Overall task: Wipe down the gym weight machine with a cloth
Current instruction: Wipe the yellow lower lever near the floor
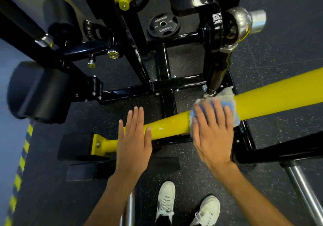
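Observation:
A thick yellow bar of the weight machine runs diagonally from lower left to upper right across the view. My right hand lies flat on a pale blue and white cloth, pressing it onto the bar near a black upright post. My left hand rests flat on the bar to the left, fingers straight and slightly apart, holding nothing. A wet smear shows on the bar between the hands.
The black frame crosses under the bar. A black pad sits at the left, a 10 plate on the floor, a chrome sleeve at upper right, chrome tubes at lower right. My white shoes stand below.

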Tool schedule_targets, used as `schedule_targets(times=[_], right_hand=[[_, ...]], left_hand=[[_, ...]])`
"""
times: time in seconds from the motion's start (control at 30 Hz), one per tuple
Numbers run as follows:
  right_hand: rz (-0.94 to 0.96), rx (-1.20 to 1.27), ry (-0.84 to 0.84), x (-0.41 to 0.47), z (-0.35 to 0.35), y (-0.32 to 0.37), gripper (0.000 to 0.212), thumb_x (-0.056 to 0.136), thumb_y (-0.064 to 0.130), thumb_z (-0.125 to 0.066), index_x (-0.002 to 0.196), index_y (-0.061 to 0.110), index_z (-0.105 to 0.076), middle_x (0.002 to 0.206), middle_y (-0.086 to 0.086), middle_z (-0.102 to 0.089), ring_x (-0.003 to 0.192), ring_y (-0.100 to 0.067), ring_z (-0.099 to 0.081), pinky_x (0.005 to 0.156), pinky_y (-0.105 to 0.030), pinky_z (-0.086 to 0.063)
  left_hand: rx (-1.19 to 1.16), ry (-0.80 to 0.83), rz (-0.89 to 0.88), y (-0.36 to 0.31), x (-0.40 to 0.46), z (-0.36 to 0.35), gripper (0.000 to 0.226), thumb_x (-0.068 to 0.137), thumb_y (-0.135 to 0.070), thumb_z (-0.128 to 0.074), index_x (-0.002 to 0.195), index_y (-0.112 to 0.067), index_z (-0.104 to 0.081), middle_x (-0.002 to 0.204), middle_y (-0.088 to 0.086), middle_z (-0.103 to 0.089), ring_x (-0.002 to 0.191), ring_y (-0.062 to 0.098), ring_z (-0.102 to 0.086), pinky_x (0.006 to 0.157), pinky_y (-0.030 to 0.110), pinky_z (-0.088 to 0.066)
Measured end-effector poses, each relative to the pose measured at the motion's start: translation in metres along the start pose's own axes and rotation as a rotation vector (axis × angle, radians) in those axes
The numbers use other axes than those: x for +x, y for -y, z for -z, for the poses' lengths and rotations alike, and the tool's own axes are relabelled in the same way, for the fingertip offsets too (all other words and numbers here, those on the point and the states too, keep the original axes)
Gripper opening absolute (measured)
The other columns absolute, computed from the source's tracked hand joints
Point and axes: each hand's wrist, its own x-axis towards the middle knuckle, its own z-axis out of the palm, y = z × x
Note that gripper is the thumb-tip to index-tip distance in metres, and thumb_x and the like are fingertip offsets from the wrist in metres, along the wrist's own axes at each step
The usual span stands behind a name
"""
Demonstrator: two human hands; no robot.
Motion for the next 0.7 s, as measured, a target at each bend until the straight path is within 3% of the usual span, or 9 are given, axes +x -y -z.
schedule_targets(times=[0.1, 0.23, 0.33, 0.4, 0.47, 0.6, 0.7], right_hand=[[0.276, -0.044, 0.216, -0.007, -0.020, 0.027, 0.053, 0.102, 0.029, -0.042, 0.148, 0.005, -0.050, 0.152, -0.015, -0.050, 0.147, -0.033, -0.035, 0.128, -0.043, -0.003], [0.708, -0.182, 0.520, -0.007, -0.039, 0.067, 0.069, 0.103, 0.030, -0.032, 0.161, 0.004, -0.005, 0.169, -0.016, -0.014, 0.156, -0.036, -0.010, 0.127, -0.049, 0.006], [0.987, -0.136, 0.695, 0.026, -0.058, 0.096, 0.064, 0.107, 0.029, -0.036, 0.162, 0.017, -0.004, 0.170, -0.007, -0.010, 0.156, -0.030, -0.013, 0.126, -0.048, -0.014], [1.033, -0.066, 0.878, 0.055, -0.068, 0.110, 0.074, 0.104, 0.032, -0.053, 0.162, 0.026, -0.007, 0.171, 0.001, -0.009, 0.156, -0.025, -0.018, 0.118, -0.050, -0.031], [1.063, -0.037, 1.000, 0.072, -0.076, 0.120, 0.075, 0.105, 0.034, -0.053, 0.162, 0.028, -0.004, 0.171, 0.006, -0.003, 0.157, -0.021, -0.012, 0.112, -0.048, -0.038], [1.122, -0.053, 0.917, 0.065, -0.080, 0.114, 0.070, 0.108, 0.032, -0.046, 0.162, 0.029, -0.002, 0.171, 0.006, -0.002, 0.156, -0.023, -0.017, 0.105, -0.043, -0.043], [1.158, -0.069, 0.875, 0.061, -0.071, 0.093, 0.077, 0.104, 0.027, -0.053, 0.163, 0.030, -0.002, 0.171, 0.004, -0.001, 0.156, -0.025, -0.015, 0.113, -0.047, -0.040]], left_hand=[[-0.045, 0.015, 0.015, 0.028, -0.013, 0.019, 0.058, 0.109, -0.039, -0.024, 0.161, -0.017, -0.014, 0.168, 0.000, -0.018, 0.156, 0.011, -0.006, 0.128, 0.042, -0.009], [0.012, 0.014, 0.018, 0.056, -0.018, 0.040, 0.056, 0.109, -0.041, -0.025, 0.160, -0.019, -0.021, 0.165, -0.003, -0.024, 0.153, 0.006, -0.009, 0.128, 0.038, -0.009], [-0.061, 0.043, 0.068, 0.075, -0.019, 0.056, 0.056, 0.106, -0.039, -0.030, 0.160, -0.024, -0.023, 0.162, -0.014, -0.019, 0.148, -0.003, -0.005, 0.127, 0.036, -0.009], [-0.142, 0.075, 0.121, 0.087, -0.015, 0.068, 0.054, 0.106, -0.037, -0.034, 0.159, -0.030, -0.023, 0.153, -0.024, -0.011, 0.141, -0.007, -0.002, 0.125, 0.033, -0.009], [-0.186, 0.105, 0.132, 0.102, -0.005, 0.076, 0.052, 0.107, -0.035, -0.035, 0.158, -0.034, -0.023, 0.149, -0.026, -0.010, 0.140, -0.006, -0.003, 0.122, 0.029, -0.006], [-0.211, 0.190, 0.040, 0.160, 0.019, 0.060, 0.053, 0.106, -0.043, -0.033, 0.158, -0.034, -0.022, 0.163, -0.017, -0.013, 0.150, -0.004, -0.004, 0.124, 0.026, -0.002], [0.043, 0.236, -0.136, 0.205, 0.032, 0.043, 0.063, 0.104, -0.060, -0.018, 0.160, -0.030, -0.021, 0.166, -0.011, -0.020, 0.154, 0.003, -0.010, 0.127, 0.034, -0.007]])
